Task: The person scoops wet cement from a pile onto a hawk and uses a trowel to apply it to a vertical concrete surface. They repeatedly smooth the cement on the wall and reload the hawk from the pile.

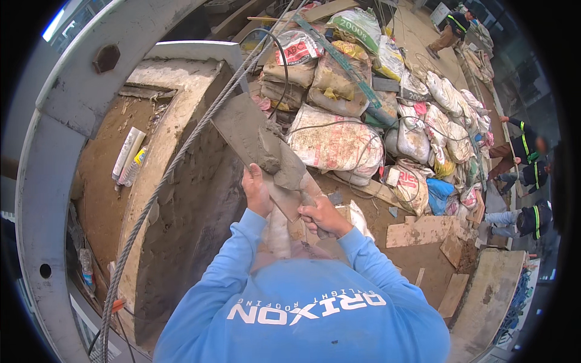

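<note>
My left hand (258, 189) grips the edge of a flat rectangular board (239, 131), held tilted and smeared with wet grey mortar (263, 151). My right hand (321, 216) is closed on a trowel handle just beside the board's lower end, and the trowel's blade is largely covered by mortar. Both hands are above pale sacks and directly in front of me, in blue sleeves. A rough concrete wall (163, 257) stands to the left of the board, with a taut steel cable (159, 195) running diagonally along it.
Piled sacks (333, 136) and loose wires fill the area ahead. A grey steel beam (60, 133) curves along the left. Bottles and tubes (127, 154) lie on dirt beyond the wall. Planks (416, 233) lie at right, where several workers (517, 224) in reflective striped tops are busy.
</note>
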A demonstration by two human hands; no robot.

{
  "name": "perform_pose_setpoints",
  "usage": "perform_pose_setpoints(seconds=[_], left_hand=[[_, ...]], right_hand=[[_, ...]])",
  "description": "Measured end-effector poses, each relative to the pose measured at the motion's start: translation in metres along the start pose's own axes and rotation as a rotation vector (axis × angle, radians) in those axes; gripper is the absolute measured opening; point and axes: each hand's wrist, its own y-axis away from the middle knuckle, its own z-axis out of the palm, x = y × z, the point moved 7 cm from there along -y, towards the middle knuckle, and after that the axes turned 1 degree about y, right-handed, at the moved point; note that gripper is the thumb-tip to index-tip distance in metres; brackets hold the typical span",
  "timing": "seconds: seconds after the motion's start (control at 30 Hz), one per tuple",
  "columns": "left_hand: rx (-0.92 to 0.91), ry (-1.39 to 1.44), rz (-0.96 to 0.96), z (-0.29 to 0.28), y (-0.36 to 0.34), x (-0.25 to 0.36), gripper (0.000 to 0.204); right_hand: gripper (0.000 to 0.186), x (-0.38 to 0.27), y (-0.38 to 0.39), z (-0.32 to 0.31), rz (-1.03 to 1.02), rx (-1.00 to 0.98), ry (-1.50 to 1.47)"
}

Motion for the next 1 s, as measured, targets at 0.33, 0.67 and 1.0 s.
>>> perform_pose_setpoints(seconds=[0.33,0.67,1.0], left_hand=[[0.058,-0.6,0.134,-0.026,0.003,-0.009,0.054],[0.243,-0.767,0.194,-0.073,0.026,0.018,0.057],[0.356,-0.224,0.1,-0.17,0.037,0.012,0.052]], right_hand=[[0.015,0.001,-0.058,-0.02,0.06,-0.21,0.201],[0.016,0.008,-0.114,0.024,0.289,-0.648,-0.361],[0.017,0.036,-0.127,0.075,0.404,-0.991,-0.632]])
